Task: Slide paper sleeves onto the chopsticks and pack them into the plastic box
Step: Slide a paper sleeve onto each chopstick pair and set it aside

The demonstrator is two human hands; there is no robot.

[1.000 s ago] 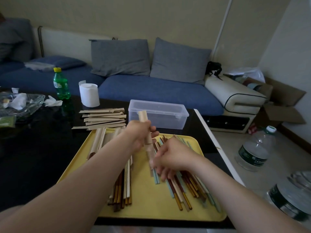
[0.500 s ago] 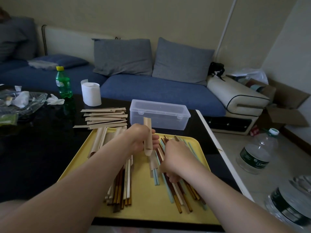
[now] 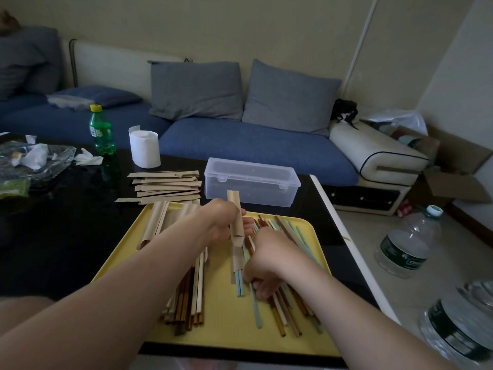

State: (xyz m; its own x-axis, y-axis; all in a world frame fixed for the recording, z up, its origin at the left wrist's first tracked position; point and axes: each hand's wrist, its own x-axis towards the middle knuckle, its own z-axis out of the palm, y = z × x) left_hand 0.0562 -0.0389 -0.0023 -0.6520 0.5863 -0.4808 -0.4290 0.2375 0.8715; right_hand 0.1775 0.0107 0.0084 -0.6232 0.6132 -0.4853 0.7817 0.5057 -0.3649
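My left hand [image 3: 222, 221] grips a brown paper sleeve [image 3: 236, 217], held upright over the yellow tray [image 3: 224, 324]. My right hand [image 3: 266, 260] reaches down into the loose chopsticks [image 3: 280, 311] on the tray's right side, fingers curled among them; whether it holds one is hidden. A half-sleeved pair of pale blue chopsticks [image 3: 239, 276] lies between my hands. More chopsticks [image 3: 190, 297] lie under my left forearm. A stack of flat paper sleeves [image 3: 168, 186] sits behind the tray. The clear plastic box [image 3: 250, 181] stands closed beyond the tray.
A green bottle [image 3: 100, 130] and a paper roll [image 3: 144, 149] stand at the black table's far side. Crumpled tissues and a clear bag [image 3: 34, 158] lie far left. Large water bottles [image 3: 408, 244] stand on the floor to the right. A blue sofa runs behind.
My left hand has lowered the sleeve slightly and tilted it. My right hand has shifted nearer and dug into the loose chopsticks.
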